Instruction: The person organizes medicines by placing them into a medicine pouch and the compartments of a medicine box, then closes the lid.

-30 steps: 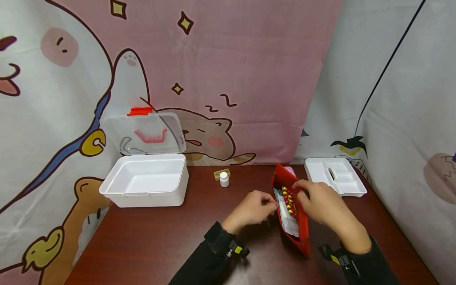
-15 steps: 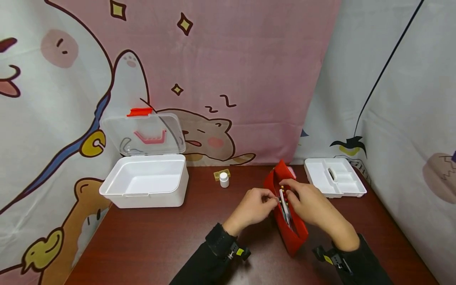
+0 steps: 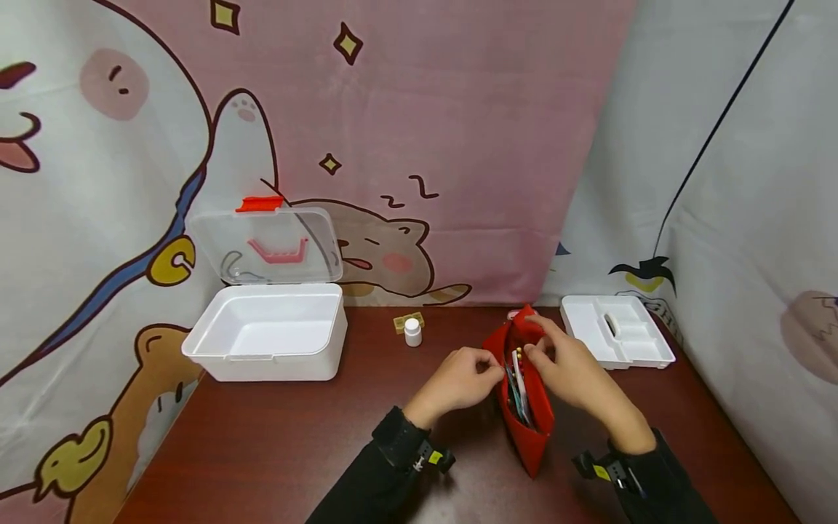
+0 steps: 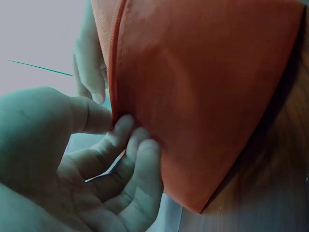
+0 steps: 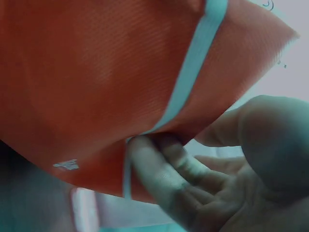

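Observation:
A red zip pouch [image 3: 533, 437] stands on the brown table with its mouth spread, its contents showing: a white packet [image 3: 519, 375], bluish-green items and small red and yellow pieces. My left hand [image 3: 461, 382] pinches the pouch's left rim between thumb and fingers; in the left wrist view that hand [image 4: 111, 169] grips the fabric by the zip. On the far right side, my right hand [image 3: 576, 367] holds the other rim. From the right wrist view, its fingers [image 5: 159, 169] press a pale strip on the pouch's outer face. Its thumb is over the rim.
An open white box [image 3: 262, 367] with a clear, raised lid [image 3: 262, 244] stands at the left. A small white bottle [image 3: 412, 333] stands before a yellowish piece [image 3: 401, 322]. At the right back lies a white compartment tray [image 3: 585, 320]. A printed curtain hangs behind.
The pouch has turned and tipped more upright, its opening shifting slightly left. Its white packet now appears edge-on. Both hands have stayed at the rims, the right one moving a little left.

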The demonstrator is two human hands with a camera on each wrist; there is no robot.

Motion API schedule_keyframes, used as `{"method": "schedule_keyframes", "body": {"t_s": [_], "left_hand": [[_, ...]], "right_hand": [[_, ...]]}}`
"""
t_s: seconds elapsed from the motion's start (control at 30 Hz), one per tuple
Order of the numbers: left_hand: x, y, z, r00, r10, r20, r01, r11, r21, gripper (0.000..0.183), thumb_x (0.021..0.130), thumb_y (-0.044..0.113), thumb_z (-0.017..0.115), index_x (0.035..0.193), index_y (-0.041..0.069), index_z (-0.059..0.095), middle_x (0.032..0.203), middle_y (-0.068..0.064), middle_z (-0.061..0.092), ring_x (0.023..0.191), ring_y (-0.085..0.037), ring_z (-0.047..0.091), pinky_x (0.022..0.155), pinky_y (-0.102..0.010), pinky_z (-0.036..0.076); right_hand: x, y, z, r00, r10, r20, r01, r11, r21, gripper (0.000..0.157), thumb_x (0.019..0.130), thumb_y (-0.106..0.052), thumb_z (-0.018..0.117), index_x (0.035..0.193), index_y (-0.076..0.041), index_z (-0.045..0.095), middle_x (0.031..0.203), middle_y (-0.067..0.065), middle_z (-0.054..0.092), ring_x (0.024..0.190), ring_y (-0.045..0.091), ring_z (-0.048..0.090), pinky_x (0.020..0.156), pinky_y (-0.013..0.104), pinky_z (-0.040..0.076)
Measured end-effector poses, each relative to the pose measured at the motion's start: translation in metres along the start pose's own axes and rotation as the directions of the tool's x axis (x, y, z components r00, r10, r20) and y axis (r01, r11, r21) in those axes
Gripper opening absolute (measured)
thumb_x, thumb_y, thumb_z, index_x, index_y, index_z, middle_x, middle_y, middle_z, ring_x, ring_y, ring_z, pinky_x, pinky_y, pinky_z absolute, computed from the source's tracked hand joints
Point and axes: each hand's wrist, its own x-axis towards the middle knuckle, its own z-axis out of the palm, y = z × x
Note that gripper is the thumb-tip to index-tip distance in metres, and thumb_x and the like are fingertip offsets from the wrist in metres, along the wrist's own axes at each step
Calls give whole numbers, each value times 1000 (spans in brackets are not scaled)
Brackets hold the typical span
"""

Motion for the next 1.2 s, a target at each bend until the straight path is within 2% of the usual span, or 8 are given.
{"method": "schedule_keyframes", "body": {"t_s": [0.1, 0.33, 0.6, 0.73, 0.83, 0.93, 1.07, 1.2], "left_hand": [[-1, -1, -5, 1000, 0, -6, 0, 1000, 16, 24, 102, 27, 65, 80, 22, 71, 70, 11, 53, 65, -7, 50, 65, -24, 41], [0, -5, -9, 1000, 13, -14, -12, 997, 80, 21, 100, 27, 65, 80, 24, 71, 81, 10, 57, 70, -6, 51, 69, -23, 42], [-1, -9, -13, 1000, -1, -4, 2, 996, 94, 23, 101, 27, 66, 79, 23, 71, 75, 10, 55, 66, -6, 49, 65, -23, 41], [-1, -11, -14, 1000, 2, -5, -1, 995, 103, 23, 101, 27, 66, 79, 23, 71, 75, 11, 57, 67, -6, 51, 66, -22, 43], [0, -11, -15, 1000, 11, -9, -9, 993, 116, 23, 100, 28, 66, 78, 23, 70, 75, 11, 57, 68, -5, 51, 68, -22, 43], [1, -12, -15, 1000, 16, -5, -15, 993, 120, 23, 101, 28, 66, 79, 23, 69, 76, 11, 57, 68, -5, 52, 67, -22, 43], [2, -12, -16, 1000, 20, 6, -21, 994, 108, 21, 102, 27, 66, 82, 23, 72, 78, 10, 58, 69, -6, 53, 67, -23, 43], [4, -11, -16, 998, 55, 11, -56, 990, 126, 20, 102, 26, 65, 83, 23, 71, 83, 10, 58, 73, -5, 54, 70, -22, 44]], "right_hand": [[4, 5, 1, 998, 45, -47, -43, 998, 41, 52, 111, -20, 64, 159, -7, 51, 93, 5, 69, 71, 14, 59, 65, 29, 49], [13, 16, 5, 978, 182, -102, -162, 971, 177, 32, 112, -21, 59, 139, -4, 60, 95, 15, 73, 75, 23, 77, 62, 30, 60], [30, 30, 3, 958, 272, -95, -256, 955, 152, 55, 109, -23, 58, 155, 5, 46, 98, 17, 71, 70, 27, 80, 63, 31, 60], [35, 33, -1, 959, 277, -61, -273, 960, 59, 64, 109, -27, 58, 160, 10, 43, 120, 31, 70, 91, 33, 80, 81, 47, 63], [39, 36, -3, 958, 286, 7, -286, 956, 69, 63, 110, -30, 58, 157, 12, 48, 134, 38, 67, 93, 32, 81, 87, 51, 65], [43, 38, -3, 956, 287, 59, -291, 954, 72, 58, 111, -33, 59, 150, 9, 58, 127, 34, 73, 84, 25, 80, 77, 43, 65], [51, 35, -4, 975, 218, 46, -217, 976, -24, 47, 109, -38, 63, 133, 1, 75, 105, 17, 79, 85, 23, 70, 70, 35, 54], [61, 24, -3, 986, 162, 48, -159, 985, -71, 34, 109, -39, 65, 106, -10, 81, 84, 3, 69, 78, 21, 59, 66, 33, 45]]}}
